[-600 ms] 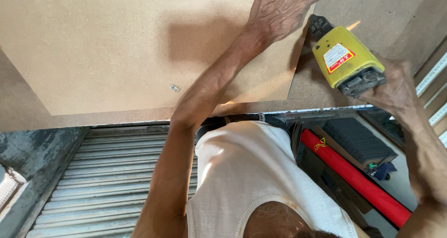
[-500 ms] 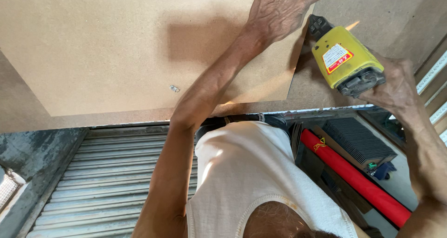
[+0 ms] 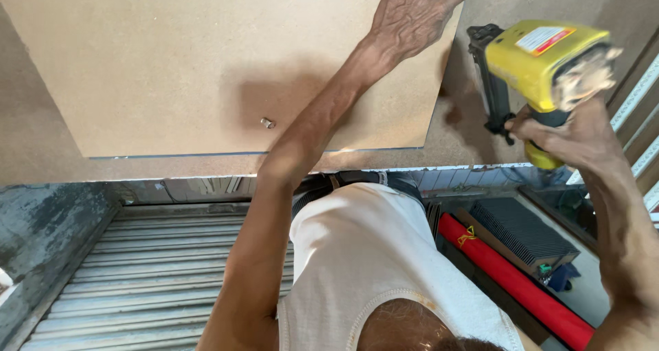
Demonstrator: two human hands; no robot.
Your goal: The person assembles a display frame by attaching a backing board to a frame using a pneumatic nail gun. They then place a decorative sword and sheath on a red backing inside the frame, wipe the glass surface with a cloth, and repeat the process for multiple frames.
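Pressing left hand (image 3: 412,15) flat w/ fingers spread against tan fibreboard panel (image 3: 206,63), near its right edge, holding it up against larger board (image 3: 41,159) behind. Gripping yellow nail gun (image 3: 542,63) in right hand (image 3: 570,135), fingers wrapped tight round handle, black nose pointing at larger board just right of panel edge, not clearly touching. Hands well apart, panel edge btwn them. Small metal fastener (image 3: 267,123) sticking out of panel near lower middle. Below: white-vested torso (image 3: 371,255), grey corrugated shutter (image 3: 158,275) at left, red roll (image 3: 515,282) & dark ribbed box (image 3: 522,234) lying at right.
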